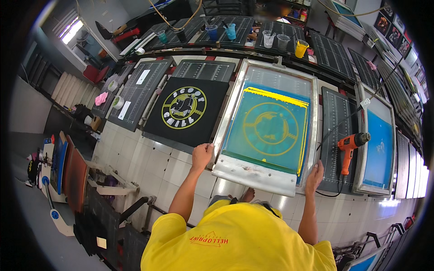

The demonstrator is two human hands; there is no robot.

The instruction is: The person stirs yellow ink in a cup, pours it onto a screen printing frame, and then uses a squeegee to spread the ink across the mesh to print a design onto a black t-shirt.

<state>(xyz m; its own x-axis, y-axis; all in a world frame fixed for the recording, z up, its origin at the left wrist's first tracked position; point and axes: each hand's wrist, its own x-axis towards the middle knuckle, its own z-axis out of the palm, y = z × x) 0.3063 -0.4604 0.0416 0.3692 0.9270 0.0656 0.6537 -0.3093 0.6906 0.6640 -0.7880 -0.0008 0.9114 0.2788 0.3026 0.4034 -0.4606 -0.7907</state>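
Note:
In front of me lies a silk-screen frame point(235, 103) with silver metal edges and a blue-green mesh. A round emblem shows in the mesh, and yellow ink point(276, 96) forms a thick band across its far part and streaks down its right side. Across the near end rests a wide silver squeegee point(254, 176). My left hand point(202, 156) is closed at the frame's left edge. At its near right side my right hand point(314, 178) grips the edge, its fingers partly hidden. Left of the frame, a black printed fabric point(153, 118) with a round yellow-and-white design covers a platen.
An orange heat gun point(347, 147) lies on the platen right of the frame, its cord trailing near my right hand. Beyond it stands another blue-mesh screen point(379, 140). Ink cups, among them a yellow cup point(301, 48), stand on the far platens. Left are gridded platens point(149, 97).

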